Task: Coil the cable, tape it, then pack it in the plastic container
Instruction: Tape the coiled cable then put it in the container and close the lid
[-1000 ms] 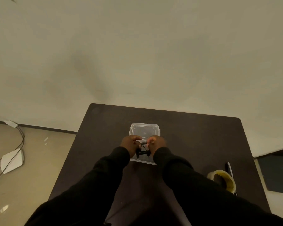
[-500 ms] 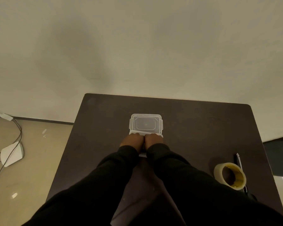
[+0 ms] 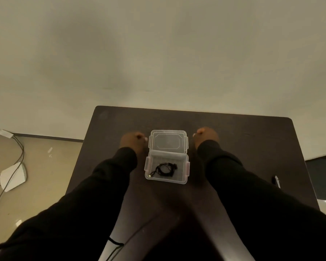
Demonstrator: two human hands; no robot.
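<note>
Left hand (image 3: 132,141) curling into a loose fist at the centre of the frame, grasping nothing, hovering over or resting on the dark brown rectangular tabletop (image 3: 243,140) just beside the left edge of the lid; which of the two cannot be told. Right hand (image 3: 206,137) mirroring it on the opposite side, fingers also folding inward, holding nothing, sitting near the lid's right edge without touching it. Long black sleeves (image 3: 102,185) running from both wrists down toward the bottom corners of the frame. Lying between the hands, the clear flat plastic lid (image 3: 167,141), turned open and stretching away toward the far side of the table, meeting the back rim of the clear rectangular plastic container (image 3: 166,180) with pinkish side clips. Resting inside that container, on its floor, the coiled black cable (image 3: 165,168), one plug end poking out toward the lower left of the box. Peeking out at the right edge of the frame, beside the right sleeve, a dark pen-like object with a white tip (image 3: 277,181), too hidden to identify. Lying at the left of the frame on the beige floor, a white flat device (image 3: 12,176) with thin dark cords (image 3: 20,147) trailing from it.
</note>
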